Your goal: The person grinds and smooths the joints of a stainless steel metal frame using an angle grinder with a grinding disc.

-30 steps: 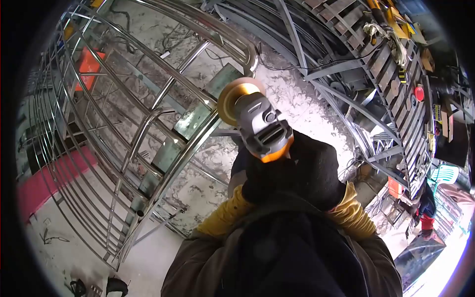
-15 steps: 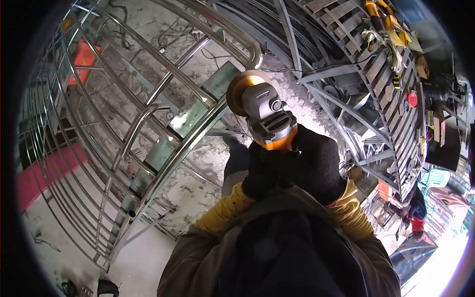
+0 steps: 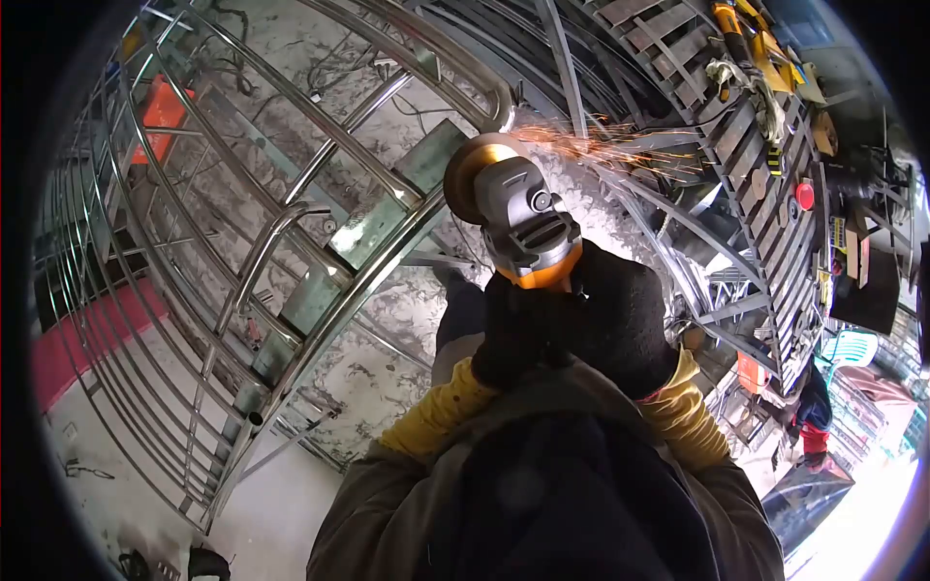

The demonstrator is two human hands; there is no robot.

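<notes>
Both my hands, in dark gloves, are wrapped round the body of an angle grinder [image 3: 528, 228]. My left hand [image 3: 515, 334] is on the left side of its orange-and-grey housing, and my right hand [image 3: 622, 315] closes round the right and rear; the fingers are partly hidden. The grinder's round disc [image 3: 477, 174] meets the metal frame near a bent tube end [image 3: 499, 114]. Orange sparks [image 3: 610, 145] fly off to the right. The shiny tubular metal frame [image 3: 363, 281] lies to the left, resting on a flat greenish metal bar [image 3: 373, 218].
On the right, a slatted metal bench [image 3: 765, 184] carries gloves [image 3: 765, 97], a red disc-shaped item [image 3: 805, 195] and tools. Long metal bars [image 3: 567, 68] lie at the top. An orange box [image 3: 165, 116] stands behind the frame. A person [image 3: 814, 412] is at far right.
Sparks now stream rightward from the disc; half a second ago there were none. My hands and the grinder have barely shifted.
</notes>
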